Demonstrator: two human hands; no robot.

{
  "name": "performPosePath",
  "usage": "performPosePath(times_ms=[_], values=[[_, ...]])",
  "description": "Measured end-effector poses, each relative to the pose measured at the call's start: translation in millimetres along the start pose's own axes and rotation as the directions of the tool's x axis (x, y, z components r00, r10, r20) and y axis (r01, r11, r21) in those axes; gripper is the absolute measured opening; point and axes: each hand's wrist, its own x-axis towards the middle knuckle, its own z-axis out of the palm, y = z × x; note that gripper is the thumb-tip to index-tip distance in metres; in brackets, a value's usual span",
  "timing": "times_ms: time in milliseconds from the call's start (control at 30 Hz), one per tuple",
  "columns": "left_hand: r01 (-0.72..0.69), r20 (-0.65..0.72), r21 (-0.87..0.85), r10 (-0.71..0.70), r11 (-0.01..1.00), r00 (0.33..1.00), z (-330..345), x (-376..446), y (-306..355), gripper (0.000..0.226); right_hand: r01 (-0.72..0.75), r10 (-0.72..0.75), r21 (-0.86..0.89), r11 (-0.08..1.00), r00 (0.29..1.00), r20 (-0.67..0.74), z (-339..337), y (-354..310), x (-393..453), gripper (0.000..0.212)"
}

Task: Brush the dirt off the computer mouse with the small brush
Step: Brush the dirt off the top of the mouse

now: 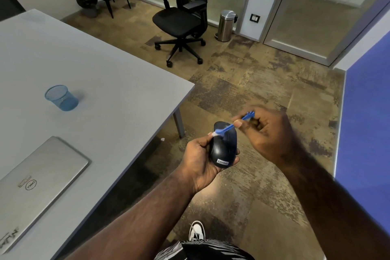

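Black plastic fills our left hand (pixel 199 159) — the computer mouse (pixel 222 146) sits cupped in that grip, held in the air over the carpet, just off the worktop (pixel 101 82) edge to its left. Our right hand (pixel 268 133) pinches the small brush (pixel 230 125) by its blue handle, fingers clenched round it; the pale bristle tip touches the mouse's upper left edge, beside the left thumb. Beyond both grips the floor lies open as far as the office chair (pixel 181 17). Left of the mouse, on the worktop, a closed laptop (pixel 40 177) and — farther off — a blue mesh cup (pixel 61 97).
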Motion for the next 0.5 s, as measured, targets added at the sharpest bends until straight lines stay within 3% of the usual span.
performPosePath(times_ms=[100, 300, 433, 500], values=[[0.009, 0.014, -0.014, -0.009, 1.0, 1.0, -1, 1, -3, 0.044, 0.048, -0.05, 0.017, 0.999, 0.988, 0.149, 2, -5, -8, 0.012], [-0.001, 0.012, -0.03, 0.001, 1.0, 1.0, -1, 2, 0, 0.044, 0.071, -0.072, -0.046, 0.996, 0.997, -0.033, -2, -9, -10, 0.008], [0.008, 0.056, -0.061, -0.005, 0.998, 0.998, -3, 3, -2, 0.048, 0.141, -0.142, 0.016, 0.99, 0.983, 0.118, 1, -7, -18, 0.015], [0.005, 0.067, -0.062, -0.001, 0.998, 0.998, -3, 4, -2, 0.048, 0.132, -0.132, -0.001, 0.991, 0.988, 0.08, 1, -6, -21, 0.015]])
